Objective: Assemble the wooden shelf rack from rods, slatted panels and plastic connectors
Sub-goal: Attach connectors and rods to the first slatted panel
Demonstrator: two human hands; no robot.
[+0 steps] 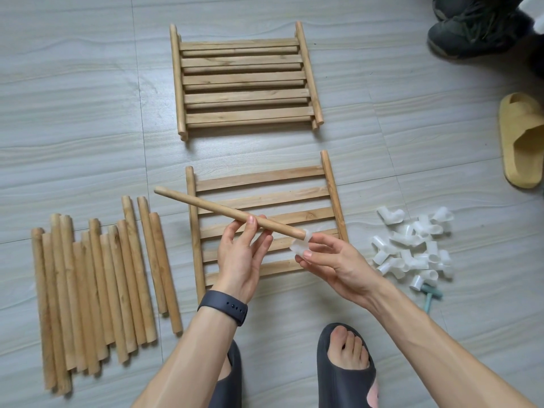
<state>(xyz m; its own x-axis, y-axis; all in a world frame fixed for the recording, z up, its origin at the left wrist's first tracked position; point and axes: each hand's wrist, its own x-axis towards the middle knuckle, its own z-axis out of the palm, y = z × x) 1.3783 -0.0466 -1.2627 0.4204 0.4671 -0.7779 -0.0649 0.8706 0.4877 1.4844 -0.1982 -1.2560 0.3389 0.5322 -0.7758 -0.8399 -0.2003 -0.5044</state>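
My left hand point(243, 253) holds a wooden rod point(206, 206) between thumb and fingertips, above a single slatted panel point(265, 198) lying on the floor. My right hand point(329, 259) pinches a white plastic connector point(300, 245) that sits on the rod's right end. A stack of slatted panels point(244, 81) lies farther away. Several loose rods point(97, 293) lie in a row at the left. A heap of white connectors point(415, 250) is on the floor at the right.
My feet in dark slippers point(344, 369) stand at the bottom edge. A yellow slipper point(521, 139) lies at the far right, a dark shoe point(471, 28) at the top right. A small teal mallet point(429, 298) lies beside the connector heap.
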